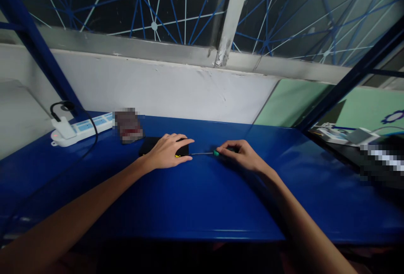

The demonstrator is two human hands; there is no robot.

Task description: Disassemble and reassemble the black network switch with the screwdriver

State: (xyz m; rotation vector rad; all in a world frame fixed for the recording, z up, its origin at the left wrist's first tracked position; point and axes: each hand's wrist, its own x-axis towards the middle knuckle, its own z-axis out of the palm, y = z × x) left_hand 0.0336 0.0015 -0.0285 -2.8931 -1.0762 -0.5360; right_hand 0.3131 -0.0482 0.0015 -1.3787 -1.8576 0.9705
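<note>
A black box-like object (149, 143) with yellow marks lies on the blue table (189, 206). My left hand (168, 151) rests over it, fingers and thumb spread around its right part, holding it against the table. Just to the right, my right hand (241, 152) pinches the green handle of a screwdriver (216, 152). Its thin metal shaft points left, and the tip reaches the right edge of the black object near my left thumb. Much of the black object is hidden beneath my left hand.
A white power strip (85, 129) with a plug and black cable sits at the back left. Beside it lies a dark blurred item (128, 126). White items (356, 135) and dark equipment stand at the far right. Blue posts rise on both sides.
</note>
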